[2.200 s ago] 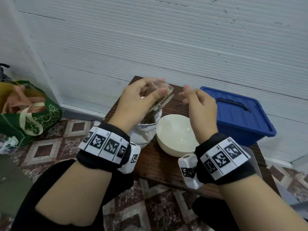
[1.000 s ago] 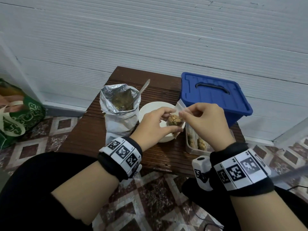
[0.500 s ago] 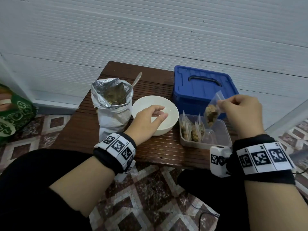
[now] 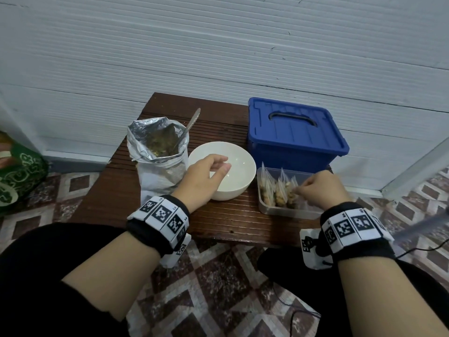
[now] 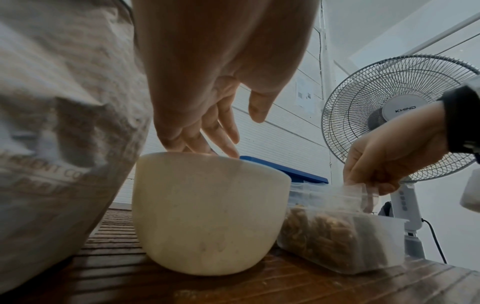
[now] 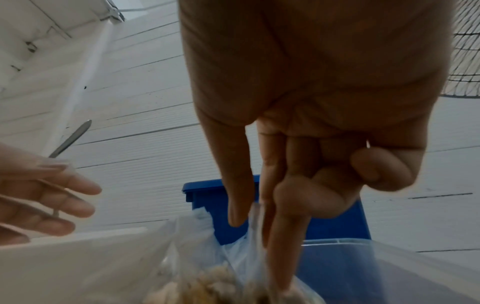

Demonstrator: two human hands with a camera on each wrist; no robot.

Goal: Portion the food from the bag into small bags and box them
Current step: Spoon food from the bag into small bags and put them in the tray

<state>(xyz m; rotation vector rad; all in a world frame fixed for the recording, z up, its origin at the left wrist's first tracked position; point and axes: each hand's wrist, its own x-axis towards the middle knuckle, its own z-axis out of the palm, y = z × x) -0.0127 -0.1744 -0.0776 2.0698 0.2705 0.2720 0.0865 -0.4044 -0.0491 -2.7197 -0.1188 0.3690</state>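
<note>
Small clear bag of food stands in the clear plastic box, last of a row of filled small bags packed upright against the box's left end. Right half of the box holds nothing visible beyond the hand. Right hand is lowered into the box; thumb and forefinger pinch the bag's top edge, the other fingers curled, as the right wrist view shows. Contents are tan and lumpy; detail is blurred.

The box sits at the table's front right, near its front edge. Its left wall is just beside the white bowl; I cannot tell if they touch. Left hand hovers over the bowl's near rim, fingers loosely spread and holding nothing; in the left wrist view the fingertips reach the rim line, contact uncertain.

Foil bag stands open left of the bowl, touching or nearly so, with a spoon handle sticking out toward the wall. Blue lidded bin sits directly behind the box, hard against it. Bare table surface lies left of the foil bag and along the front edge. A standing fan is off to the right, a green bag on the floor at left.
</note>
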